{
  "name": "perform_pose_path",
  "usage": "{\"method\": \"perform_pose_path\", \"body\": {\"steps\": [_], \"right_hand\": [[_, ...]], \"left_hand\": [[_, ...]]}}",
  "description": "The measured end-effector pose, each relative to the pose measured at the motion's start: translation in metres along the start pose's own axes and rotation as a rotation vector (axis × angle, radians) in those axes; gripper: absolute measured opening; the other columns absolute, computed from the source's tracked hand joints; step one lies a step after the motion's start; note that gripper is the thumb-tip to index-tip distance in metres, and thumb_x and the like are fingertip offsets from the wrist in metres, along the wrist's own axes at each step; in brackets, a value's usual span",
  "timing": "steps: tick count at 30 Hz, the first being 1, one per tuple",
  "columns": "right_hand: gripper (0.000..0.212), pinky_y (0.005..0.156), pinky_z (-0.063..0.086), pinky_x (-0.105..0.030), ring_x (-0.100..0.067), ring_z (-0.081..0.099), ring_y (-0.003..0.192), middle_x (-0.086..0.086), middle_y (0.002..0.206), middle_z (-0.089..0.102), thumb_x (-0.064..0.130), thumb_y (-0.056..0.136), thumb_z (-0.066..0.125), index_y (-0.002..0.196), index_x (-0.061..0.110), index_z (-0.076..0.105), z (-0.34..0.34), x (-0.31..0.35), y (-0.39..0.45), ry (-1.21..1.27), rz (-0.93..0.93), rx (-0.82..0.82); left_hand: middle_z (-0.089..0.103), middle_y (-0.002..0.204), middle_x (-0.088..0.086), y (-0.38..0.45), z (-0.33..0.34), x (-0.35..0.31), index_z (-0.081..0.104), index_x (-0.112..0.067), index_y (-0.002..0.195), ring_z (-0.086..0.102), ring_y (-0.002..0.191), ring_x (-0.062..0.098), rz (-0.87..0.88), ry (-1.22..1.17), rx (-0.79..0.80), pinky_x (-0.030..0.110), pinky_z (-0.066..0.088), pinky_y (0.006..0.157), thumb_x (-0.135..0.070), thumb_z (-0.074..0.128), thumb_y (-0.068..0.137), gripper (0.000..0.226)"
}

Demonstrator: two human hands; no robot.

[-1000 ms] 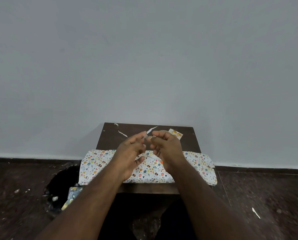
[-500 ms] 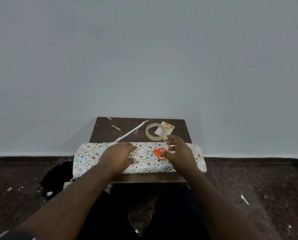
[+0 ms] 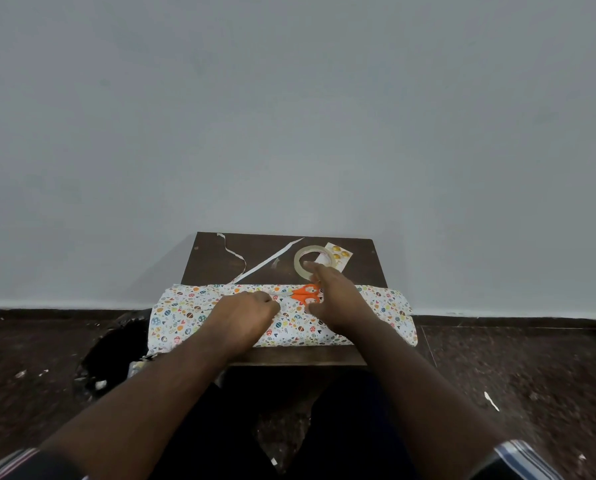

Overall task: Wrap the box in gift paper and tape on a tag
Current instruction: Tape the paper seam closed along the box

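Wall [image 3: 289,116]: plain, pale grey, evenly lit. Skirting [image 3: 514,312]: white strip along the wall's foot. Floor [image 3: 531,368]: dark speckled stone, scattered with small white scraps. Table [image 3: 217,261]: small, dark brown wood, its far edge against the wall.

Paper-wrapped box [image 3: 185,313] flat across table [image 3: 213,268]

table [image 3: 217,265]: small, dark wood, set against the wall | wall [image 3: 289,116]: plain pale grey, white skirting at its foot | floor [image 3: 531,368]: dark speckled stone, small white scrap [image 3: 491,400] lying to the right | black bag [image 3: 116,355]: on the floor left of the table, bits of paper at its mouth
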State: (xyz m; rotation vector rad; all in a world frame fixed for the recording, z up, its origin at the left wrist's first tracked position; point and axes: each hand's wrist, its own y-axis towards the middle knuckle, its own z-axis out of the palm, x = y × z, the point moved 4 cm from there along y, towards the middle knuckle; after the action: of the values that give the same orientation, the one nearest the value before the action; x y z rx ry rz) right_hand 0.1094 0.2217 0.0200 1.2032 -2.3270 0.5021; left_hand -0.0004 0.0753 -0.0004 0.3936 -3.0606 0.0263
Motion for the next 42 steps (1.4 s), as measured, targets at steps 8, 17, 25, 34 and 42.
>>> {"method": "perform_pose_path", "body": {"steps": [8, 17, 25, 34, 42], "right_hand": [[0.075, 0.109, 0.047, -0.038, -0.02, 0.052, 0.133, 0.001, 0.15, 0.049, 0.025, 0.088, 0.078, 0.151, 0.03, 0.038, 0.006, 0.007, -0.026, 0.012, 0.028, -0.171], [0.081, 0.065, 0.043, -0.035, -0.027, 0.059, 0.082, -0.009, 0.145, 0.037, 0.001, 0.088, 0.05, 0.157, 0.026, 0.018, 0.061, 0.029, -0.08, -0.013, -0.085, -0.176], [0.089, 0.069, 0.038, -0.033, -0.032, 0.063, 0.086, -0.009, 0.148, 0.031, -0.001, 0.085, 0.054, 0.159, 0.028, 0.014, 0.059, 0.033, -0.078, -0.081, -0.027, -0.116], [0.076, 0.077, 0.055, -0.045, -0.023, 0.062, 0.092, -0.001, 0.144, 0.039, 0.005, 0.092, 0.051, 0.152, 0.037, 0.018, 0.036, 0.025, -0.075, 0.082, 0.025, -0.197], [0.075, 0.101, 0.05, -0.044, -0.023, 0.056, 0.121, -0.005, 0.15, 0.046, 0.008, 0.093, 0.055, 0.157, 0.027, 0.02, 0.02, -0.011, -0.067, -0.069, 0.048, -0.162]], "left_hand": [[0.063, 0.104, 0.0, 0.001, -0.01, -0.009, 0.061, -0.021, 0.113, 0.065, 0.09, 0.026, -0.055, 0.039, -0.03, 0.033, 0.046, 0.059, -0.018, 0.054, 0.099, 0.017], [0.063, 0.109, -0.001, -0.001, -0.021, -0.013, 0.062, -0.022, 0.115, 0.065, 0.099, 0.023, -0.126, 0.015, -0.016, 0.034, 0.042, 0.065, -0.024, 0.049, 0.1, 0.02], [0.065, 0.109, -0.003, -0.006, -0.018, -0.012, 0.064, -0.026, 0.114, 0.067, 0.098, 0.023, -0.164, -0.01, -0.045, 0.033, 0.042, 0.064, -0.023, 0.049, 0.098, 0.022], [0.06, 0.108, 0.0, -0.008, -0.012, -0.017, 0.06, -0.022, 0.115, 0.064, 0.087, 0.025, -0.134, -0.001, 0.026, 0.035, 0.04, 0.058, -0.021, 0.048, 0.101, 0.019], [0.058, 0.126, 0.002, -0.008, -0.016, -0.02, 0.055, -0.025, 0.134, 0.064, 0.099, 0.026, -0.153, -0.078, 0.07, 0.035, 0.05, 0.069, -0.025, 0.044, 0.102, 0.034]]}}
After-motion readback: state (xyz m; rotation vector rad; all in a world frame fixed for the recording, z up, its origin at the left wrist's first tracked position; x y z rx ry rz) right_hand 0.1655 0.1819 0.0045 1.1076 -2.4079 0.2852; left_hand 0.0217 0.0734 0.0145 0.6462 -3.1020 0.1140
